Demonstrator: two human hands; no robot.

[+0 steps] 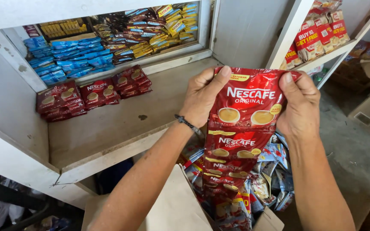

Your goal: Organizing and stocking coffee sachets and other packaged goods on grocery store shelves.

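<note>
Both hands, left hand (203, 96) and right hand (300, 107), grip a red sachet strip (245, 107).

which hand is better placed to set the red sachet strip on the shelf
Left, probably: the left hand grips the red sachet strip on the side nearest the wooden shelf; the right hand is farther away.

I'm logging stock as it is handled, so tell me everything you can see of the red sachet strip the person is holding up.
The red sachet strip is a chain of glossy, foil-like packets joined end to end, each printed with white lettering and two cups of coffee. It hangs upright from its top packet, pinched at the upper corners by the left hand and right hand. Its lower end trails into an open cardboard box of mixed sachets.
</note>
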